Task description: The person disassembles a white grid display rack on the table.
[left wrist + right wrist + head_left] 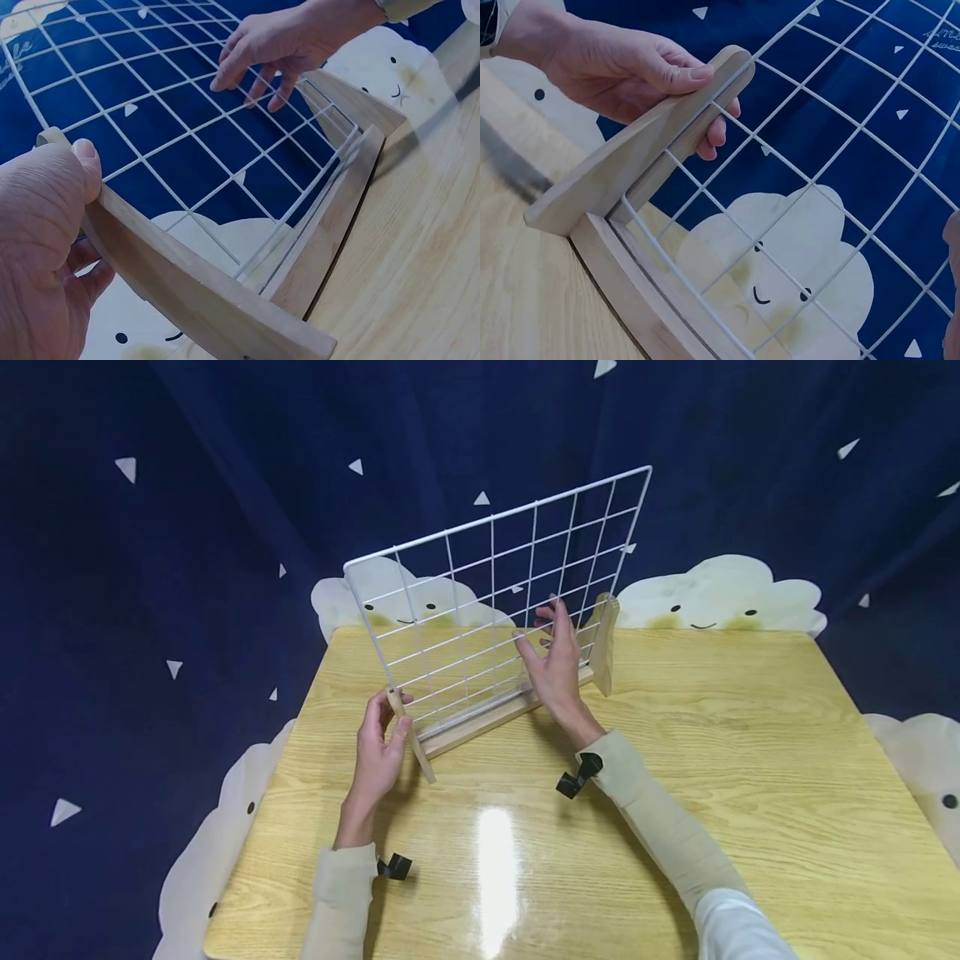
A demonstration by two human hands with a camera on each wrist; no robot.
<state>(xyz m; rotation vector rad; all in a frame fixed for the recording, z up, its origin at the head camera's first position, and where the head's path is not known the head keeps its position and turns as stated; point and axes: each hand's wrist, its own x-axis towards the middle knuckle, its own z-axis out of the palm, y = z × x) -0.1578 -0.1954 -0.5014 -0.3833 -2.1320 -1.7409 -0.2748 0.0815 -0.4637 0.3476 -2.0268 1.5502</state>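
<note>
A white wire grid panel (492, 517) stands tilted in a wooden stand on the table. The stand has a left side piece (414, 739), a right side piece (604, 647) and a bottom bar (480, 726) along the grid's lower edge. My left hand (380, 753) grips the left side piece near its top, thumb on the near face and fingers behind. Over the grid's right half, my right hand (555, 675) has its fingers spread and loosely bent at the wires, gripping nothing. In the right wrist view only a sliver of it shows at the right edge.
The stand is on a light wood-grain table (712, 777), toward its far edge. Behind hangs a dark blue curtain (225, 568) with white triangles and smiling clouds (720, 593). A black wrist mount (577, 777) sticks out from the right sleeve, another (397, 867) from the left.
</note>
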